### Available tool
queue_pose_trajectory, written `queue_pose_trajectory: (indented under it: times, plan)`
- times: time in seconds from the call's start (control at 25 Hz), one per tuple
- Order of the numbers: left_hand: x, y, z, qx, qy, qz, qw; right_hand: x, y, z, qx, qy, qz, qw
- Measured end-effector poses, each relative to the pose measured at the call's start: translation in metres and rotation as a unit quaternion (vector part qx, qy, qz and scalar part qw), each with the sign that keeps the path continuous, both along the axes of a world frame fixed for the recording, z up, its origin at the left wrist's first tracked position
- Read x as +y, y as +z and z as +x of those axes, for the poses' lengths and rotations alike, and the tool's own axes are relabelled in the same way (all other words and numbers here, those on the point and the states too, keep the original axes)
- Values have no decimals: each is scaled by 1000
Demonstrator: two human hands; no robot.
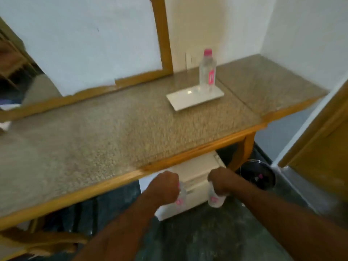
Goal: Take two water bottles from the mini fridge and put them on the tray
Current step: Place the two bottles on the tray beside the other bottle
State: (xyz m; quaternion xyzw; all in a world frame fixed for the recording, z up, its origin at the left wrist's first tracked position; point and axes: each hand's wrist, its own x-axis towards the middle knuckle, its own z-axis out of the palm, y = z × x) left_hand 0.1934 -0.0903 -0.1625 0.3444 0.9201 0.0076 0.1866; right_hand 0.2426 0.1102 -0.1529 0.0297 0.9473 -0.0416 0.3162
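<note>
Both hands [165, 183] grip bottles [214, 197] (third bottle [207, 72] on tray [180, 100]).

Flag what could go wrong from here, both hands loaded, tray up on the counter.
1. The left hand and right hand hold bottles just below the wooden counter edge; lifting straight up could clip it.
2. An upright bottle already occupies the right end of the small white tray; setting two more beside it could knock it over or leave one overhanging.

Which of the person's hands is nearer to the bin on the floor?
The right. The right hand, gripping a bottle, is just left of the bin; the left hand, gripping another bottle, is farther left.
</note>
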Motion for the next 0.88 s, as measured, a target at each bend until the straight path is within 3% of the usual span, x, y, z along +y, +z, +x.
queue_pose_trajectory:
  times: [0.12, 0.32, 0.48, 0.68, 0.88]
  plan:
    - [14, 104, 7, 24, -6, 4, 1000, 5, 101, 2, -41, 64, 56, 995]
    - [40, 259, -6, 87, 48, 28, 995, 36, 272, -19, -15, 68, 37, 997]
    - [62, 341, -31, 153, 83, 49, 983, 64, 372, -42, 42, 105, 44, 993]
    - [78, 378, -73, 178, 124, 109, 970, 68, 424, -95, 90, 127, 41, 987]
    - [87, 362, -135, 167, 121, 109, 972, 59, 405, -170, 81, 150, 36, 985]
